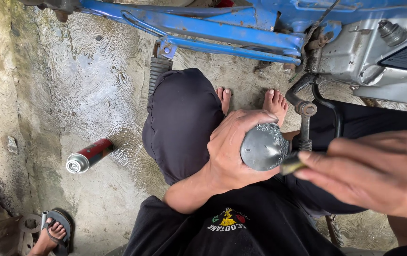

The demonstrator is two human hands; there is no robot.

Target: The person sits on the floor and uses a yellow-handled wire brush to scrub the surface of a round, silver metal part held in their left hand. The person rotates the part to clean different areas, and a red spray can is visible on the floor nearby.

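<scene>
My left hand [234,149] is wrapped around a grey, rounded metal part [263,148] with a rough, chipped upper edge, held above my lap. My right hand [378,173] comes in from the right, pinching a thin yellowish tool [292,164] whose tip touches the lower right side of the metal part. I squat in dark trousers, my knee [179,121] below the left hand and my bare feet [275,102] on the concrete.
A blue motorcycle frame [222,31] and its grey engine [369,61] cross the top, with a kick lever [305,118] hanging down. A red spray can [89,155] lies on the wet concrete at left. Another person's sandalled foot [54,232] is at the bottom left.
</scene>
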